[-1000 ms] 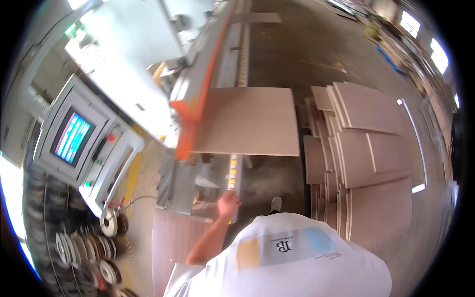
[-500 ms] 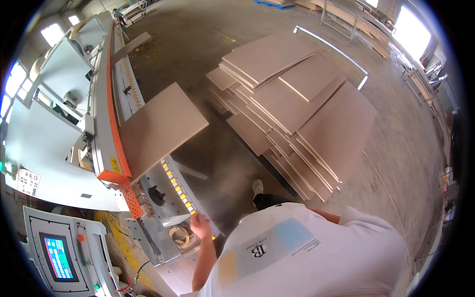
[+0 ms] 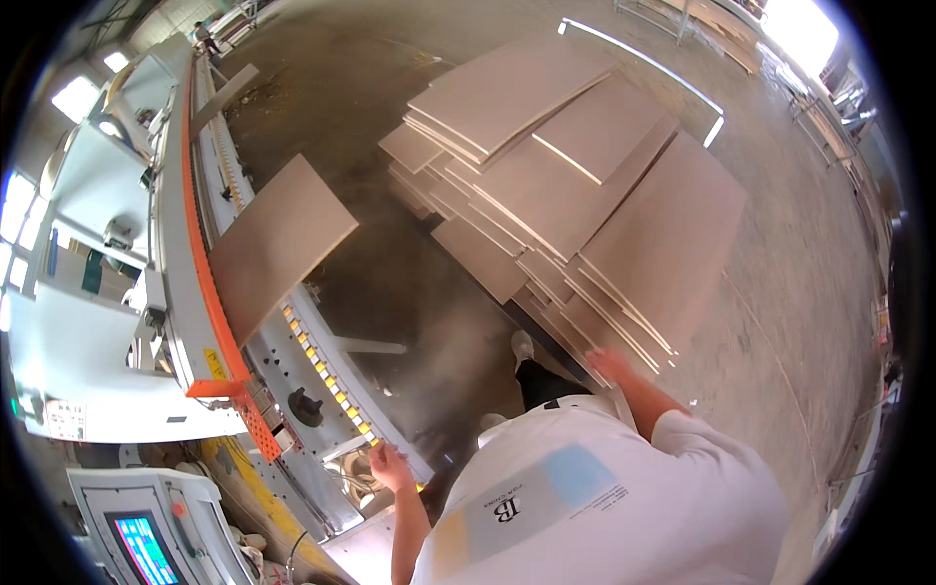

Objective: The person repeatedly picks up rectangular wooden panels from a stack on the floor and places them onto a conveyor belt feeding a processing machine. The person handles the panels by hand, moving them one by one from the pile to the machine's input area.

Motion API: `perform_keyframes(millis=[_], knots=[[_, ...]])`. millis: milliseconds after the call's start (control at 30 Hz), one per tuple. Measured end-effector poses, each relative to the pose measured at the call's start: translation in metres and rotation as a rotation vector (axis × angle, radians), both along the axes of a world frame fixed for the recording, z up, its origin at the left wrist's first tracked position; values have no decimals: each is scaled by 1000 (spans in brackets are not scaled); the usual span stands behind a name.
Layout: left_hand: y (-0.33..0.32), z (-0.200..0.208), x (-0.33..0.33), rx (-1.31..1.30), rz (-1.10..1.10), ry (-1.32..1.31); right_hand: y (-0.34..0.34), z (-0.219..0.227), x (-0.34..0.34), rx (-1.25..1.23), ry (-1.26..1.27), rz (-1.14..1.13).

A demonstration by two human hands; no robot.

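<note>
My left hand [image 3: 392, 468] is at the near end of the machine's roller rail [image 3: 331, 382], beside its row of yellow and white rollers. Its fingers look loosely apart, with nothing seen in them. Over the near corner of a big stack of brown boards [image 3: 585, 205] is my right hand [image 3: 611, 367], its fingers stretched toward the board edges and slightly blurred. Whether it touches a board I cannot tell. One brown board [image 3: 283, 249] lies across the rail, its left edge under the orange-edged beam [image 3: 200, 263] of the long machine.
A control panel with a lit screen [image 3: 146, 548] stands at the lower left. Another board [image 3: 224, 97] is farther along the rail. A support arm [image 3: 370, 346] juts from the rail into the aisle. Behind the stack is a white metal frame [image 3: 663, 73]; a person [image 3: 206, 39] stands far off.
My right hand has come into view from behind my body and reached to the stack. The board on the machine appears farther along the rail. My left hand stays near the rail end.
</note>
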State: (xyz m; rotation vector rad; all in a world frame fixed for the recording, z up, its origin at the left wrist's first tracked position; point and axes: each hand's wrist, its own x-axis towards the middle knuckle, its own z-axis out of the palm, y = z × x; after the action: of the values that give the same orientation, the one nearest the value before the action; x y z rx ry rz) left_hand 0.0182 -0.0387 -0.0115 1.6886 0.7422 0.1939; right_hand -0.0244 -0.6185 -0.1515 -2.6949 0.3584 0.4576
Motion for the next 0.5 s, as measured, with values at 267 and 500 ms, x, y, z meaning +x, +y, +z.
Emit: perform_keyframes(millis=[267, 500], knots=[[9, -15, 8, 189, -25, 119, -44, 105, 243, 142, -241, -310], [-80, -7, 42, -536, -104, 184, -167, 120, 411, -133, -280, -368]])
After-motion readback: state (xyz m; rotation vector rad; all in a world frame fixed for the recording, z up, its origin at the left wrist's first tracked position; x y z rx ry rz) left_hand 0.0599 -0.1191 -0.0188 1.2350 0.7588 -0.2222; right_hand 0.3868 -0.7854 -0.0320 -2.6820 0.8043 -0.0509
